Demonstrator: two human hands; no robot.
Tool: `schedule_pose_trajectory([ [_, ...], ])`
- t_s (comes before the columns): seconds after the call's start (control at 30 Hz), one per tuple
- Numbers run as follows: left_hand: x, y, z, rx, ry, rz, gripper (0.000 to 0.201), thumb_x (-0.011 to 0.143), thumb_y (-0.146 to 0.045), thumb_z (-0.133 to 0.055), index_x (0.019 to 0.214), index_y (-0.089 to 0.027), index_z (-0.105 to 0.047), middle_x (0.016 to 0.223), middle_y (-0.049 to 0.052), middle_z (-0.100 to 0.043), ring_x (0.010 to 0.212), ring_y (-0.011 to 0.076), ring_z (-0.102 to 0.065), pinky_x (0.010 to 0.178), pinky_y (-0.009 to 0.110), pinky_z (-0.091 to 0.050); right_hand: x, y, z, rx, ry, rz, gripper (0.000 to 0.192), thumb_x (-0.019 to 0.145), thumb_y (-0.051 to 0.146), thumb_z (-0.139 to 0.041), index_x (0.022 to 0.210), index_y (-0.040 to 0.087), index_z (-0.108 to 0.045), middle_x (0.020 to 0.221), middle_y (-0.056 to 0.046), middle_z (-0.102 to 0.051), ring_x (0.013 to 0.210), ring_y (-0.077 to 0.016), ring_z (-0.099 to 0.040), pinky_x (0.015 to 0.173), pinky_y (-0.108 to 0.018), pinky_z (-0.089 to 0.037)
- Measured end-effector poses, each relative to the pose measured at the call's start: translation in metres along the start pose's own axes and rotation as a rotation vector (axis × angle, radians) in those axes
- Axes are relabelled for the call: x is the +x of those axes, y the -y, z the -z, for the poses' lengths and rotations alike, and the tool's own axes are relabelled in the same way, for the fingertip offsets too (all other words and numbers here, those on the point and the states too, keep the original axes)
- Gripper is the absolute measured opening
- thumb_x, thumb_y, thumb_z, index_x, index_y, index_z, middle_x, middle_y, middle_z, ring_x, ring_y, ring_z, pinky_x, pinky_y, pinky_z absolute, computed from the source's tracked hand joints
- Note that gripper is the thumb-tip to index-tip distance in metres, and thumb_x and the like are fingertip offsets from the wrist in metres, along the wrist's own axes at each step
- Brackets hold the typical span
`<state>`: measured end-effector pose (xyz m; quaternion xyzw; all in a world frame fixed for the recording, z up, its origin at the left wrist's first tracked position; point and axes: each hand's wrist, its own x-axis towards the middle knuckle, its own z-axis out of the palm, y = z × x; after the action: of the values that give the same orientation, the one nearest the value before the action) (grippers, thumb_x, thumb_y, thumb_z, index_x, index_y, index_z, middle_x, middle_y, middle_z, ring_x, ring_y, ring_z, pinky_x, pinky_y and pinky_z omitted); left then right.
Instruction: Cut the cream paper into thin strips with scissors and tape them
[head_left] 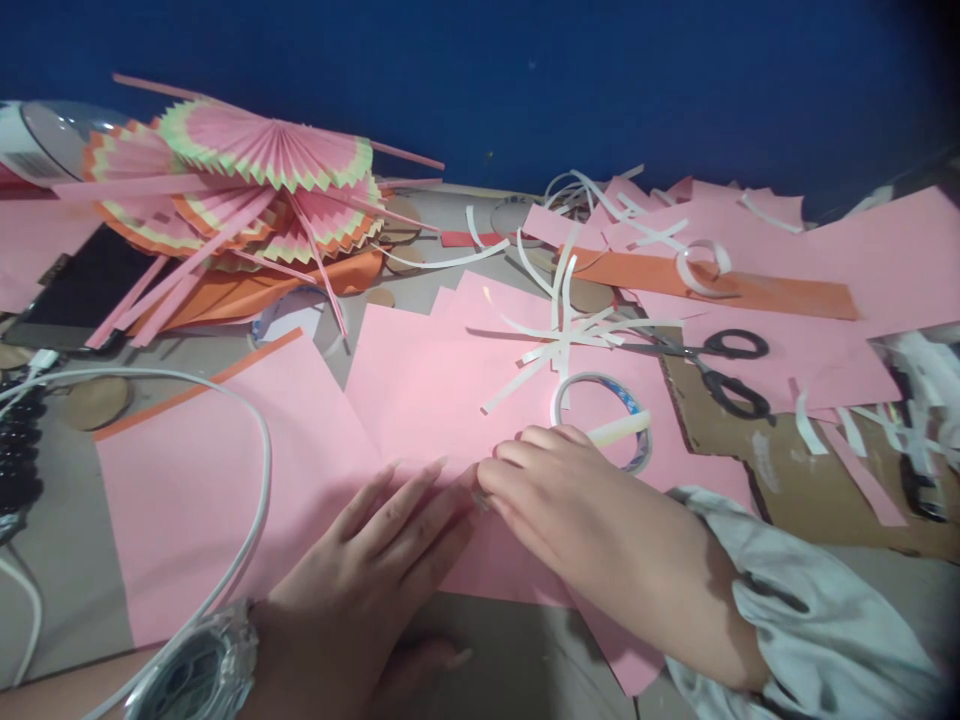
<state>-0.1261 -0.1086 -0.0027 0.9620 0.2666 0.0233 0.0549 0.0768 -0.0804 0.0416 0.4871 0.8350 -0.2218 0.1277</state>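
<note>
My left hand lies with its fingers stretched out flat over pink paper, a watch on its wrist. Close against its fingertips, my right hand has its fingers curled together at a faint edge of the pink paper; the fingertips and thumb are mostly hidden. Just beyond the right knuckles rests a roll of tape, with a loose pale end sticking out. Thin white strips lie crossed in a bunch on the paper. Under the left forearm side sits another pink sheet with an orange edge.
Black-handled scissors lie right of the strips, near brown cardboard. Pleated pink paper fans stand at the back left beside a dark phone. A white cable loops over the left sheet. An orange strip lies back right.
</note>
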Motion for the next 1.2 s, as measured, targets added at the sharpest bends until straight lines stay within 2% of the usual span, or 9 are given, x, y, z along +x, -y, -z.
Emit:
schedule_pose_trajectory([
  [0.17,-0.001,0.003,0.0,0.033,-0.024,-0.021,0.064,0.085,-0.059,-0.036,0.135,-0.02,-0.041,0.143,0.003,-0.04,0.133,0.0256,-0.027,0.111,0.041,-0.006,-0.002,0.001,-0.002,-0.017,-0.021,0.015,0.015,0.084,0.009,-0.051,0.078,0.02,-0.058,0.079,-0.002,-0.06,0.079,-0.0224,-0.052,0.073,-0.038,-0.036],
  [0.37,-0.005,0.003,-0.001,-0.025,-0.103,-0.002,0.052,0.087,-0.048,-0.045,0.128,-0.017,-0.049,0.143,0.006,-0.04,0.133,0.0277,-0.029,0.109,0.044,-0.02,-0.005,0.001,-0.004,-0.004,-0.057,0.012,0.015,0.082,0.008,-0.052,0.078,0.021,-0.057,0.077,0.0,-0.059,0.078,-0.0213,-0.052,0.073,-0.037,-0.036],
  [0.67,0.003,0.003,-0.003,-0.028,-0.042,0.025,0.061,0.084,-0.059,-0.039,0.132,-0.021,-0.046,0.141,0.002,-0.042,0.13,0.0265,-0.032,0.112,0.04,-0.006,-0.004,-0.002,-0.002,-0.078,-0.087,0.039,0.016,0.082,0.008,-0.05,0.078,0.021,-0.058,0.077,-0.002,-0.062,0.076,-0.0222,-0.054,0.071,-0.037,-0.033],
  [0.8,0.003,0.002,-0.005,-0.062,-0.035,0.03,0.064,0.084,-0.061,-0.038,0.134,-0.022,-0.043,0.143,0.001,-0.04,0.133,0.0273,-0.026,0.113,0.043,-0.005,-0.002,0.0,0.003,-0.15,-0.091,0.099,0.02,0.083,0.013,-0.049,0.067,0.02,-0.056,0.066,-0.002,-0.061,0.066,-0.021,-0.053,0.067,-0.037,-0.031],
  [0.93,0.005,0.002,-0.003,-0.104,-0.074,0.019,0.067,0.084,-0.058,-0.042,0.137,-0.017,-0.039,0.144,0.004,-0.039,0.134,0.0292,-0.023,0.112,0.045,-0.009,0.001,-0.001,0.003,-0.212,-0.183,0.192,0.024,0.082,0.015,-0.05,0.059,0.021,-0.053,0.059,-0.001,-0.06,0.056,-0.0188,-0.049,0.062,-0.037,-0.03],
  [1.03,0.007,0.003,-0.001,-0.092,-0.032,0.008,0.072,0.083,-0.062,-0.039,0.138,-0.015,-0.036,0.144,0.005,-0.038,0.133,0.03,-0.025,0.112,0.045,-0.008,0.004,-0.005,0.0,-0.274,-0.249,0.269,0.022,0.075,0.016,-0.058,0.055,0.023,-0.053,0.055,-0.002,-0.058,0.05,-0.0174,-0.046,0.056,-0.036,-0.029],
  [1.2,0.007,0.001,-0.002,-0.058,0.0,0.015,0.079,0.081,-0.068,-0.032,0.136,-0.012,-0.039,0.145,0.007,-0.037,0.134,0.0303,-0.022,0.111,0.047,-0.009,0.006,-0.002,0.0,-0.297,-0.174,0.279,0.03,0.065,0.015,-0.064,0.041,0.024,-0.046,0.047,-0.002,-0.057,0.041,-0.0145,-0.042,0.048,-0.036,-0.024],
])
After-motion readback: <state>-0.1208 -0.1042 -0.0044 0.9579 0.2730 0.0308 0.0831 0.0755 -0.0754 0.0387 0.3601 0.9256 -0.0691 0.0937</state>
